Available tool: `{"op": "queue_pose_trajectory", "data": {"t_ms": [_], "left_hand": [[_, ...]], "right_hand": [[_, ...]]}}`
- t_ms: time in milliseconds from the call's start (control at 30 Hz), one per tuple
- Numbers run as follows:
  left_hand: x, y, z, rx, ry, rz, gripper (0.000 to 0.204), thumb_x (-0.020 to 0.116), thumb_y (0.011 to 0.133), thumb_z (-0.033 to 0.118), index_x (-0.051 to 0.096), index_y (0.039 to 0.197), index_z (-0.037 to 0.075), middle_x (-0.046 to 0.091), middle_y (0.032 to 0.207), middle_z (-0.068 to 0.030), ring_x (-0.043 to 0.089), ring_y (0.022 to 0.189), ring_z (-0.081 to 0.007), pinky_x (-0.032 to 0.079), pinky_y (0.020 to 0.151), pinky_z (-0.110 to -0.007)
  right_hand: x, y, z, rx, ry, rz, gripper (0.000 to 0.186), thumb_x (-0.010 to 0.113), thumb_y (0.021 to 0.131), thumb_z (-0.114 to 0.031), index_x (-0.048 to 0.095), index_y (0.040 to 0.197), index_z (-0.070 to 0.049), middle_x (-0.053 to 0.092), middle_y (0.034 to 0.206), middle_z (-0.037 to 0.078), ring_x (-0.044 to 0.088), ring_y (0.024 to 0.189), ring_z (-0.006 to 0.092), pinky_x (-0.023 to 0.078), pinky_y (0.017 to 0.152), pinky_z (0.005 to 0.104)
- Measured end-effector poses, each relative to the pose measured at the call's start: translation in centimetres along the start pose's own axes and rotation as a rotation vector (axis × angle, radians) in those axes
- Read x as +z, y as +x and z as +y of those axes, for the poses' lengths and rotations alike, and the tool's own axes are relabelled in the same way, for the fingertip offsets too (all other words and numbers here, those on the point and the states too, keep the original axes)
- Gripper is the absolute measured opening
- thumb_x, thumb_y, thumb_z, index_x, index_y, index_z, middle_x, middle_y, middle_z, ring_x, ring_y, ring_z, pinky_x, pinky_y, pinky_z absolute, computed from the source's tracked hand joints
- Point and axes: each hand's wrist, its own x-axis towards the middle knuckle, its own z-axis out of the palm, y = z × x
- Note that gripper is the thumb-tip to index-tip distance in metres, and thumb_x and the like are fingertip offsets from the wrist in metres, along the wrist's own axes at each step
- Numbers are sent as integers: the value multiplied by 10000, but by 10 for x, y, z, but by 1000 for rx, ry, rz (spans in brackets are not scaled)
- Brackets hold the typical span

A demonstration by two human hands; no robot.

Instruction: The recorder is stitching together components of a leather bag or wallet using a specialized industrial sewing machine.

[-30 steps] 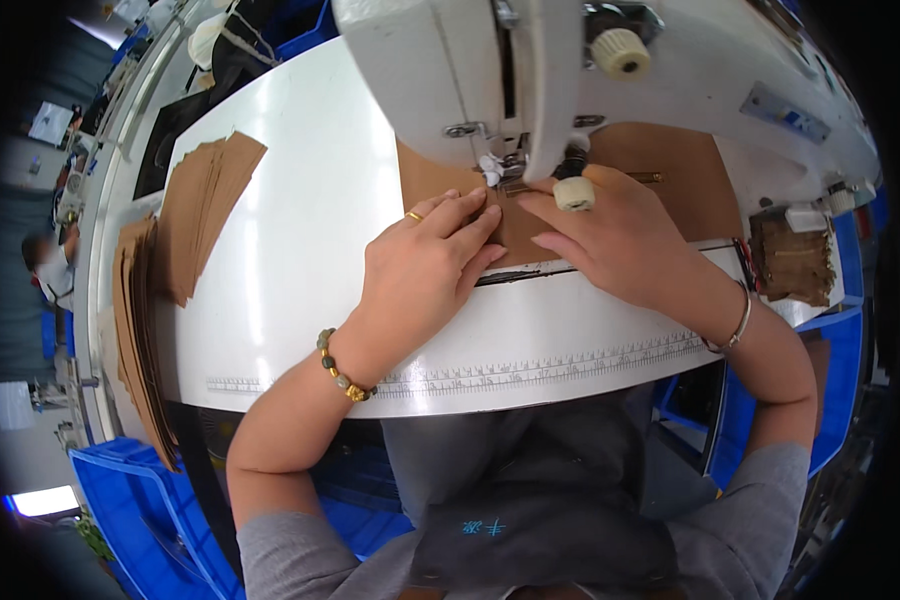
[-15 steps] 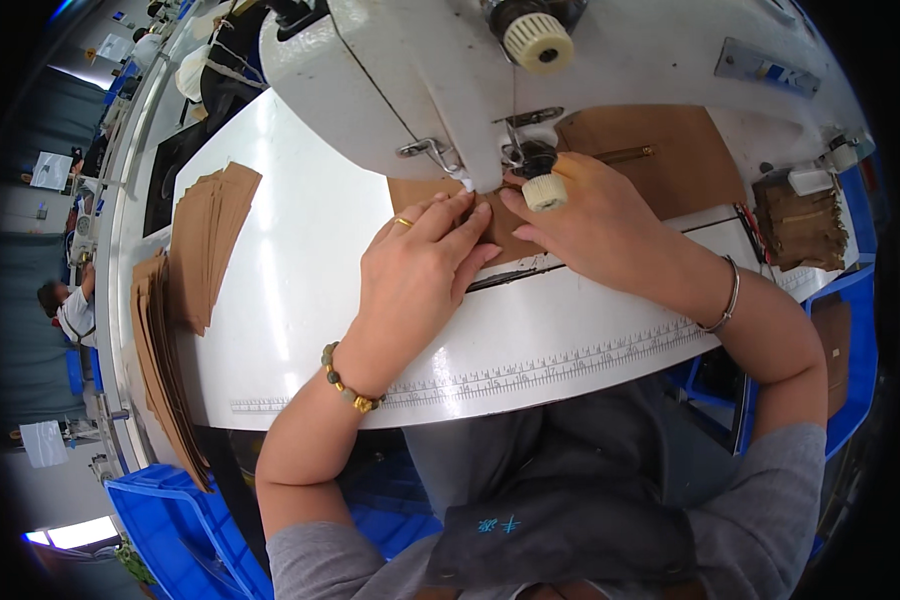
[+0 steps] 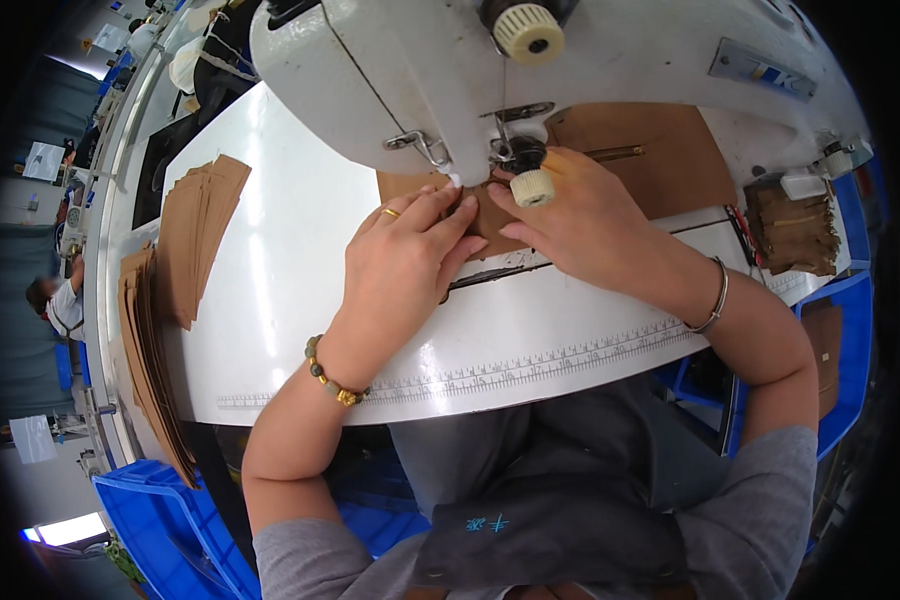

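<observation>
A flat brown sheet (image 3: 500,228), like leather or stiff cloth, lies under the white sewing machine head (image 3: 410,90). My left hand (image 3: 400,240) is on its near-left part, with the fingers bent together and closed onto it beside the needle area. From the other side, my right hand (image 3: 585,215) grips the sheet with bent fingers. A cream knob (image 3: 532,188) and the dark part behind it hide some right fingertips. The needle point itself is hidden. Behind my right hand, more brown material (image 3: 660,150) spreads out, with a thin brass-coloured strip (image 3: 615,153) on it.
Fanned brown pieces (image 3: 202,235) lie on the white table's left, beside another stack (image 3: 145,350) at its edge. Right of the machine sits a ragged-edged brown bundle (image 3: 792,228). Blue bins (image 3: 160,510) stand below. A printed ruler (image 3: 470,378) follows the front edge. Another person (image 3: 65,305) is far left.
The whole view has shifted slightly, so everything sits a little further left and up. Both hands keep about the same place on the brown sheet beside the needle area.
</observation>
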Motion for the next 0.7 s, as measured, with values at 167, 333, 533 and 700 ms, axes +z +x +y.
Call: {"op": "queue_pose_trajectory", "data": {"t_ms": [167, 333, 533, 700], "left_hand": [[1, 1, -1, -9, 9, -5, 298, 808, 875, 251, 800, 1113, 71, 757, 1173, -69, 718, 1041, -275, 579, 881, -376], [2, 1, -1, -2, 17, 8, 271, 807, 881, 239, 802, 1090, 67, 757, 1172, -72, 720, 996, -277, 583, 849, -382], [4, 2, -1, -2, 34, 11, 258, 793, 898, 247, 805, 1082, 67, 761, 1186, -69, 724, 1061, -292, 580, 892, -384], [4, 2, 0, -18, 68, -18, 267, 784, 909, 261, 809, 1098, 74, 764, 1244, -68, 719, 1148, -299, 571, 950, -391]], "right_hand": [[0, 1, 2, -12, -25, -1, 289, 764, 891, -297, 784, 1009, -35, 695, 1041, 88, 654, 1037, 254, 486, 1032, 418], [-1, 0, 1, 15, -15, -39, 289, 766, 893, -302, 783, 1003, -36, 699, 1060, 91, 653, 1059, 255, 474, 1058, 421], [0, 0, 3, 7, -22, -31, 286, 768, 895, -299, 784, 1011, -38, 702, 1076, 92, 650, 1073, 254, 467, 1075, 424], [1, 0, 4, 2, -33, -20, 289, 770, 894, -301, 782, 1014, -38, 702, 1087, 97, 651, 1080, 258, 468, 1078, 432]]}}
